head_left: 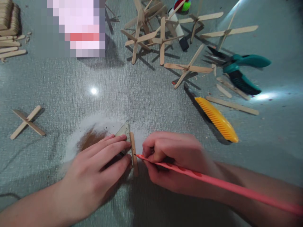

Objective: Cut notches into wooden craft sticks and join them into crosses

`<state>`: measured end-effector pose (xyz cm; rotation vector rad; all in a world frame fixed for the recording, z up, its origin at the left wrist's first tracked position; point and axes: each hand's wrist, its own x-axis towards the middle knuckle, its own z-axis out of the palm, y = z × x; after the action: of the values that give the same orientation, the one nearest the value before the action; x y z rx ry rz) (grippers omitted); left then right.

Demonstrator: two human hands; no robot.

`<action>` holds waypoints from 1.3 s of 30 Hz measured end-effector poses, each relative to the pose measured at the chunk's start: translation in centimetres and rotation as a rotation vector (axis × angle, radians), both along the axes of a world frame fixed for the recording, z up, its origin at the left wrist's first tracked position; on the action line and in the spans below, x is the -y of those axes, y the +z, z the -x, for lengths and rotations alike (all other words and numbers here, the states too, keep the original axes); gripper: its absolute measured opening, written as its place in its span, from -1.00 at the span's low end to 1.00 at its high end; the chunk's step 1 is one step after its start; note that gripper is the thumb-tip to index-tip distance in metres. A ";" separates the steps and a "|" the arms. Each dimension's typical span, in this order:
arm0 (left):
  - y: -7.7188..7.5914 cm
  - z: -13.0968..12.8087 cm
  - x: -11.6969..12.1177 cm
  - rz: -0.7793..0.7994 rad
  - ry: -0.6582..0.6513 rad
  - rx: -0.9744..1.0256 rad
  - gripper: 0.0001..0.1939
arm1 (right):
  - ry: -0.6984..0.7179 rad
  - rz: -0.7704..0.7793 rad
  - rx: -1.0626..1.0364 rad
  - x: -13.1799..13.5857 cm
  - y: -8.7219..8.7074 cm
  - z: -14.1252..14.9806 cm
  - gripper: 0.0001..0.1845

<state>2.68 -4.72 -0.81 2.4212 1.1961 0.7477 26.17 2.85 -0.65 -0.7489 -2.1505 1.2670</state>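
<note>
My left hand point(94, 168) lies with its fingers stretched out over a clear, pointed ruler-like piece point(124, 129), perhaps a set square, mostly hidden underneath. Along that piece's right edge is a wooden craft stick point(133, 146), close to my left fingertips. My right hand point(174, 149) is closed around a red pencil point(184, 171). The pencil's dark tip meets the craft stick around its middle; whether a mark is there I cannot tell.
Beyond my right hand lies a yellow utility knife point(216, 118), blade out. Teal-handled pliers point(236, 64) rest near loose sticks point(233, 105). Crossed-stick pieces point(187, 68) crowd the back; another crossed pair point(27, 121) sits left. Stacked sticks point(9, 17) fill the far-left corner.
</note>
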 end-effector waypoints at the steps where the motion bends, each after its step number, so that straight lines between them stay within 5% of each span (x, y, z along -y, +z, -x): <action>1: 0.0 0.0 0.0 -0.001 0.000 0.000 -0.81 | 0.002 -0.001 -0.001 0.0 0.0 0.0 -0.71; 17: 0.1 0.1 -0.3 0.010 -0.015 -0.016 -0.81 | -0.086 -0.021 -0.014 -0.1 0.0 0.3 -0.70; 39: 0.4 -0.1 -0.3 0.018 -0.027 -0.010 -0.81 | -0.039 -0.009 0.009 -0.1 0.0 0.3 -0.71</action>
<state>2.73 -4.41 -0.43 2.4245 1.1668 0.7149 25.86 3.00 -0.66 -0.7904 -2.1365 1.2360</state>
